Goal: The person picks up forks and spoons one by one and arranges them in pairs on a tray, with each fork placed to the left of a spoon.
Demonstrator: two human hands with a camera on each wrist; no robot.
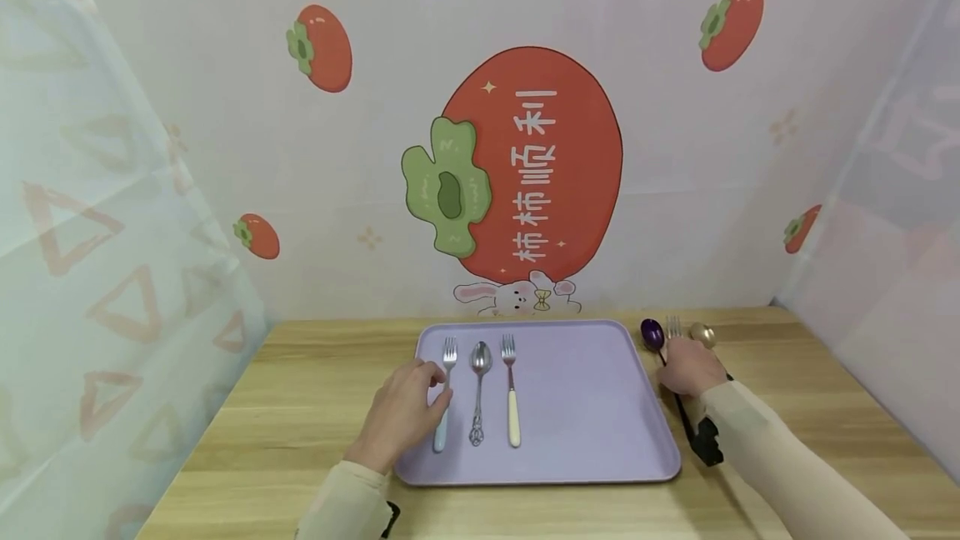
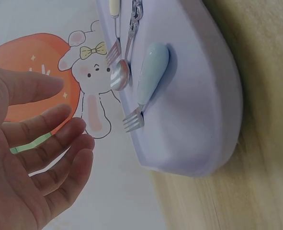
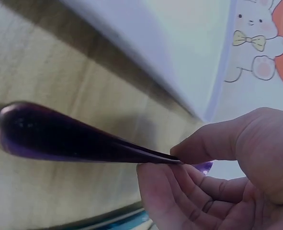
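Over the left side of the lilac tray (image 1: 585,407), my left hand (image 1: 405,408) hovers with fingers loosely bent, holding nothing. Nearest to it lies a fork with a pale blue handle (image 2: 153,76). A silver spoon (image 1: 480,357) and a fork with a cream handle (image 1: 513,415) lie to its right on the tray. Right of the tray, my right hand (image 1: 692,365) pinches the handle of a purple spoon (image 3: 69,136) between thumb and fingers. The spoon's dark bowl (image 1: 652,332) points toward the back wall. The fork (image 1: 673,326) beside it is partly hidden by this hand.
A gold spoon (image 1: 703,334) lies on the wooden table (image 1: 300,390) right of the tray, partly covered by the right hand. Part of a blue utensil (image 3: 127,221) shows at the right wrist view's bottom. A printed cloth (image 1: 375,148) stands behind the table.
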